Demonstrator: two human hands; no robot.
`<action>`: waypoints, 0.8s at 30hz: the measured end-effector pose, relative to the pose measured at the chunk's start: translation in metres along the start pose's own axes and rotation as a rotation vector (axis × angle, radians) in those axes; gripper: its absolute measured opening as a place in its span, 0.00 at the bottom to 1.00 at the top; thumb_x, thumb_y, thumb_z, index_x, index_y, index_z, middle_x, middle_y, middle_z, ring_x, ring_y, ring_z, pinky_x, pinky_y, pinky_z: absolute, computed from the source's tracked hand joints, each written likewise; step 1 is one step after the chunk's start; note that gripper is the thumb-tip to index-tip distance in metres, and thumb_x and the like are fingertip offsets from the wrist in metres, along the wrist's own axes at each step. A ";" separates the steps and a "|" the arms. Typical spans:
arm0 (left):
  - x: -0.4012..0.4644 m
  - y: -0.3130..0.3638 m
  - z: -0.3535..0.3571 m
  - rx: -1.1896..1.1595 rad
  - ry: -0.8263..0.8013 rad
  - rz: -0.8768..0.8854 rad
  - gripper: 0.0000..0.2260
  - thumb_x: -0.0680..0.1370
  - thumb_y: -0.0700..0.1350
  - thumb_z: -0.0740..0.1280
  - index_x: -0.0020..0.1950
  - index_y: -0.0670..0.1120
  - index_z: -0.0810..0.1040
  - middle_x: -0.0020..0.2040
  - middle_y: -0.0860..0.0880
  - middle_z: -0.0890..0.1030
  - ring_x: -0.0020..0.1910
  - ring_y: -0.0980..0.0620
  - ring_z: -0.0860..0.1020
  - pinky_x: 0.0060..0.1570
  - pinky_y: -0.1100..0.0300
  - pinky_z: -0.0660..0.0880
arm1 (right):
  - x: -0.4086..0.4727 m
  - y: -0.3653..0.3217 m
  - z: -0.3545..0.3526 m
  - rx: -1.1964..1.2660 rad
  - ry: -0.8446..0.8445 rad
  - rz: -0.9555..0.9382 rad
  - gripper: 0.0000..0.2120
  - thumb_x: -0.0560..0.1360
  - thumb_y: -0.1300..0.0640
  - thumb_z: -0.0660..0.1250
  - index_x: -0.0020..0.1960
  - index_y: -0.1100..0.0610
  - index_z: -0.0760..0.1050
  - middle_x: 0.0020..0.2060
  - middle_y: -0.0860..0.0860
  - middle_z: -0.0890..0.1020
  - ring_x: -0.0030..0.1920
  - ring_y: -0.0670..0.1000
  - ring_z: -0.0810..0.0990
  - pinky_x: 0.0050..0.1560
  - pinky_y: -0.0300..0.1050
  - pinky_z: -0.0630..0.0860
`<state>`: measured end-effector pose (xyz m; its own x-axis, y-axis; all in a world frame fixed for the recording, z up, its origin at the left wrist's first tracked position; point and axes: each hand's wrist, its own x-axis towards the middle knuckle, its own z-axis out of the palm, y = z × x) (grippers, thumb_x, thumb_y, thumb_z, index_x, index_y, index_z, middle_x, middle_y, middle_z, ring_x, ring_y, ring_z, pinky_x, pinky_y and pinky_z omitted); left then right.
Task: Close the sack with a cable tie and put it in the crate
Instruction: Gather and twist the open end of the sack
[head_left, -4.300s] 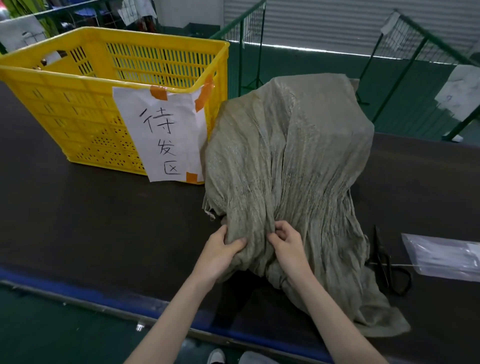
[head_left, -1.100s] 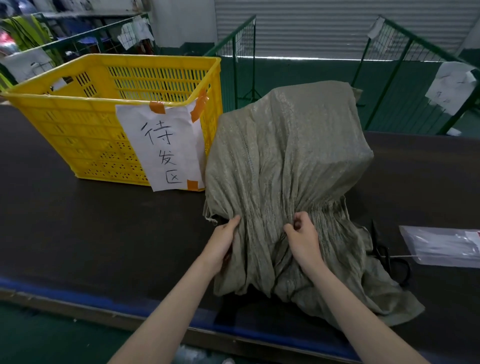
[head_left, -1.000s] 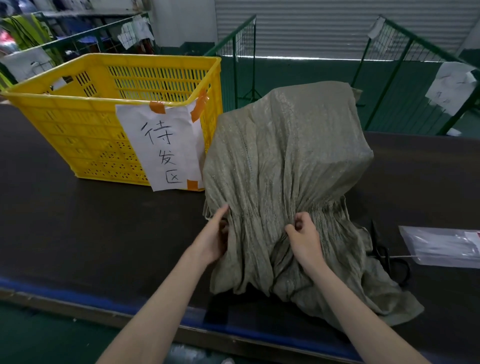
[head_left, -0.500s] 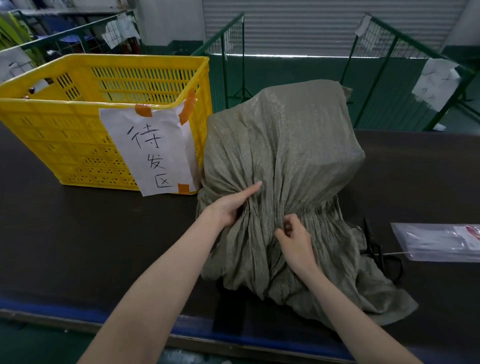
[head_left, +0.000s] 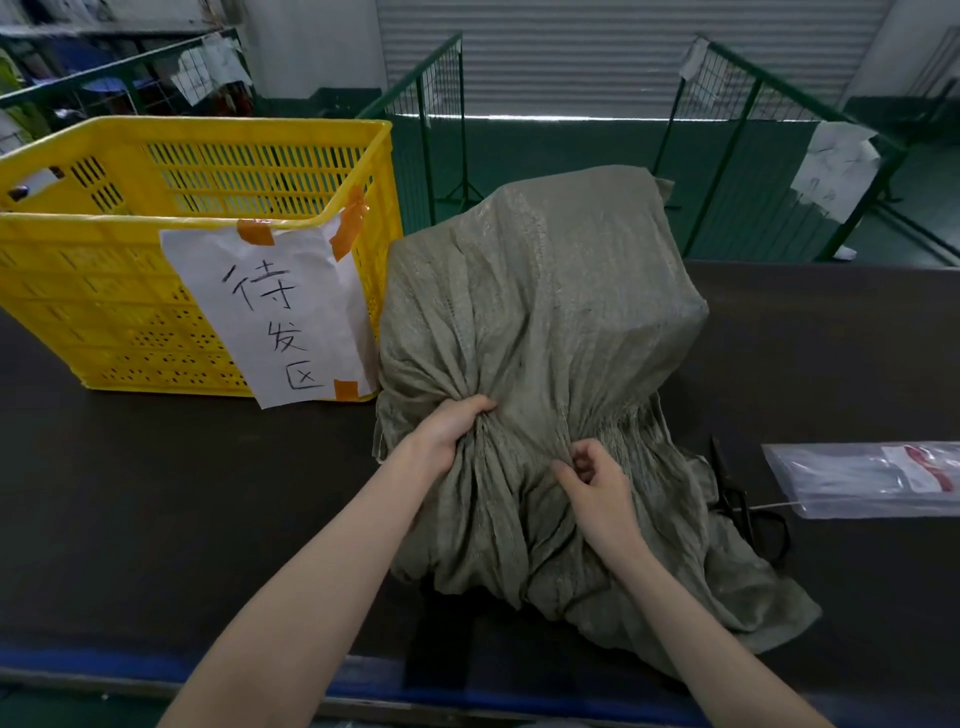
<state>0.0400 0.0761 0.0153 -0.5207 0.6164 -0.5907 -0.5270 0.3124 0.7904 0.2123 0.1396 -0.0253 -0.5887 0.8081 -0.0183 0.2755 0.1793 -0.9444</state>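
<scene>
A grey-green woven sack lies bulging on the dark table, its loose mouth spread toward me. My left hand grips a gathered bunch of the sack's neck on the left side. My right hand pinches folds of the neck a little lower and to the right. A yellow slotted crate with a taped paper label stands to the left, touching the sack. A clear bag of cable ties lies at the right edge, one tie's thin tip sticking out of it.
Black scissors lie between the sack's mouth and the bag. The dark table has a blue front edge. Green wire fence panels stand behind the table.
My left hand moved from the sack's left edge up onto the neck and closed on a bunch of fabric. My right hand kept gathering folds, and the neck is more bunched.
</scene>
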 end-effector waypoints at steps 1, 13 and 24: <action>0.000 -0.001 -0.001 -0.015 0.017 0.023 0.16 0.79 0.38 0.63 0.67 0.35 0.71 0.53 0.42 0.78 0.42 0.49 0.77 0.50 0.57 0.72 | 0.000 0.001 -0.002 0.013 0.021 0.001 0.05 0.74 0.60 0.68 0.44 0.55 0.71 0.35 0.49 0.74 0.36 0.46 0.72 0.36 0.31 0.68; -0.001 0.002 -0.002 0.065 -0.175 -0.095 0.12 0.76 0.45 0.69 0.56 0.41 0.79 0.42 0.45 0.85 0.41 0.49 0.83 0.40 0.60 0.79 | -0.003 -0.013 0.012 0.107 0.146 -0.029 0.06 0.75 0.60 0.68 0.48 0.50 0.79 0.49 0.49 0.74 0.52 0.45 0.75 0.52 0.34 0.69; -0.004 0.011 0.036 0.288 -0.182 0.097 0.28 0.64 0.59 0.76 0.58 0.43 0.80 0.56 0.46 0.83 0.55 0.50 0.80 0.62 0.57 0.73 | -0.017 -0.017 0.032 -0.163 0.043 -0.298 0.12 0.76 0.65 0.63 0.57 0.60 0.78 0.57 0.50 0.77 0.60 0.46 0.75 0.62 0.36 0.66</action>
<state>0.0602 0.1033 0.0318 -0.4170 0.7636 -0.4930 -0.2569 0.4212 0.8698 0.1937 0.1049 -0.0194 -0.6302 0.7288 0.2678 0.2157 0.4957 -0.8413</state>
